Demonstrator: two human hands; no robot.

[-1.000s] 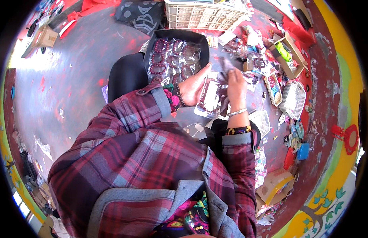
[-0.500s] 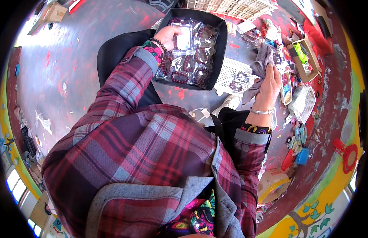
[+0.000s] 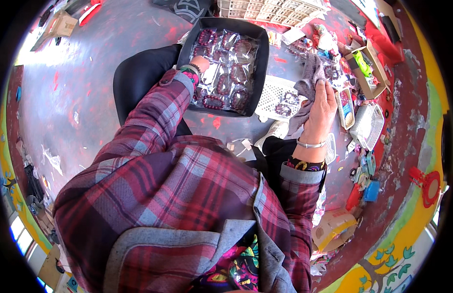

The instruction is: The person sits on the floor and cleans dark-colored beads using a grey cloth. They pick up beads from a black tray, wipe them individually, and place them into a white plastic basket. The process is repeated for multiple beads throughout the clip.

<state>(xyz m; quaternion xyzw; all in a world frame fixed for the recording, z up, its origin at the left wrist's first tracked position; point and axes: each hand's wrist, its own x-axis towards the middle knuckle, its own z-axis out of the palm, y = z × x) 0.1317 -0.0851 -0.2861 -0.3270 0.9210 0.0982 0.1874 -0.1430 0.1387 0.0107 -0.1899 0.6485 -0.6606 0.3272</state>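
Observation:
A black tray (image 3: 258,73) holds several clear bags of dark red beaded bracelets (image 3: 213,101), laid out in rows. My left hand (image 3: 201,63) is inside the tray's left side, over the bags, with a beaded bracelet on its wrist. Its fingers look curled, and their tips and anything under them are hidden. My right hand (image 3: 320,112), wearing a silver bangle, is closed on a grey cloth (image 3: 310,73), its fingers held together. Beside the cloth, a white perforated basket (image 3: 269,97) has more bagged bracelets on it.
A cream plastic crate (image 3: 270,10) stands beyond the tray. On the right lie an open cardboard box (image 3: 370,73) with bright green packets, a small basket of colourful beads (image 3: 345,110) and a white basket (image 3: 369,128). Clutter runs along the right wall.
My left hand has drawn back toward the tray's left edge, away from the shiny bag it held. The tray, the right hand and the cloth appear slightly further left in view.

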